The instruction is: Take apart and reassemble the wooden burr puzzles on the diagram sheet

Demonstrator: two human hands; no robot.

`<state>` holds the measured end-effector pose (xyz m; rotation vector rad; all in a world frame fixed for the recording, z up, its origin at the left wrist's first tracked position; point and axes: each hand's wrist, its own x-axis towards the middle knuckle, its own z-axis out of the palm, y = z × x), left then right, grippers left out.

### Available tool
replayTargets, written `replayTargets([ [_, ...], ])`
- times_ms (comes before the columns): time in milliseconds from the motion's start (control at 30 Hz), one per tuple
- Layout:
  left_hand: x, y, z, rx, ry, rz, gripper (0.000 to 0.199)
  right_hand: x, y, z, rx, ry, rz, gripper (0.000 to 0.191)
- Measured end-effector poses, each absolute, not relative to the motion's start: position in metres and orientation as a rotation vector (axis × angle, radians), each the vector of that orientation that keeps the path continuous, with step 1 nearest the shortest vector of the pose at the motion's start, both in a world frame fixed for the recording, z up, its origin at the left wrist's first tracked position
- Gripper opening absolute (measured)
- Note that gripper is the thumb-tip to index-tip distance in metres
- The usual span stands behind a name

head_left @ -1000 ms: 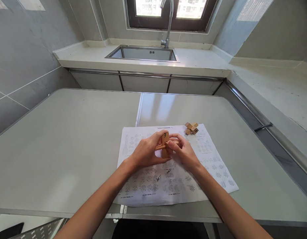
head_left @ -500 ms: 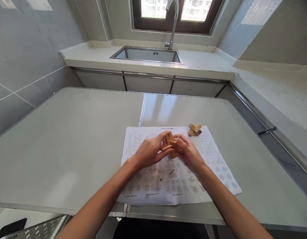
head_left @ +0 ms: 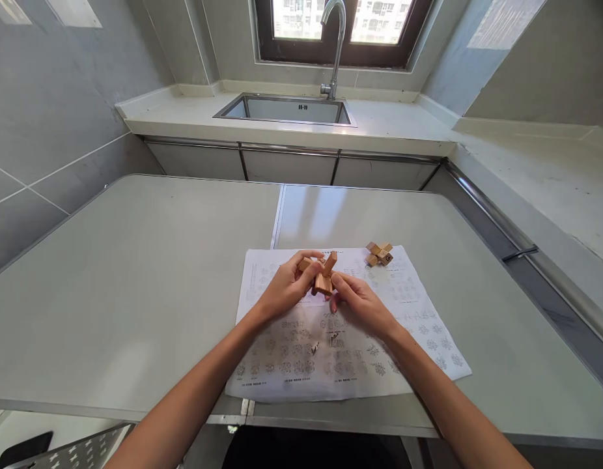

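Note:
Between my two hands, above a printed paper sheet [head_left: 325, 365], is a wooden burr puzzle [head_left: 323, 283] made of interlocking light-brown pieces. My left hand [head_left: 294, 280] is closed around its left side, thumb in front and fingers behind. From the right, my right hand [head_left: 363, 301] pinches the puzzle near its lower right edge. One wooden bar sticks up and to the right out of the block. Fingers hide parts of the puzzle. A second wooden puzzle [head_left: 379, 254], cross-shaped with a dark mark on one end, rests on the sheet's upper right corner.
The sheet, covered in small line diagrams, lies on a grey folding table [head_left: 135, 273] with a centre seam. Beyond stand a counter with a sink [head_left: 286, 109] and a tap [head_left: 335, 52]. A dark phone-like object [head_left: 25, 449] lies below the table at lower left.
The puzzle has been turned in my hands: the numbered faces no longer show and a bar now points up right. Both hands have shifted slightly left.

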<state>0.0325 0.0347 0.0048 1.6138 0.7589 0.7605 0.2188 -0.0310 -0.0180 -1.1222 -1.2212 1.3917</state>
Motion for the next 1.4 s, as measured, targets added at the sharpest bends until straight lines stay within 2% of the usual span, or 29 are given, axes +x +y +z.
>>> replayTargets([
  [133, 0.033, 0.039, 0.003, 1.484, 0.726, 0.710, 0.048, 0.216, -0.033, -0.018, -1.070, -1.167, 1.485, 0.052],
  [333, 0.036, 0.040, -0.001, 1.314, 0.842, 0.759, 0.054, 0.221, -0.028, -0.012, -0.966, -0.855, 1.678, 0.041],
  [600, 0.038, 0.043, -0.007, 1.244, 0.859, 0.825, 0.051, 0.236, -0.014, -0.023, -0.938, -0.545, 1.556, 0.029],
  [1400, 0.036, 0.040, -0.004, 1.440, 0.872, 0.676, 0.037, 0.224, -0.023, -0.016, -0.992, -0.785, 1.610, 0.030],
])
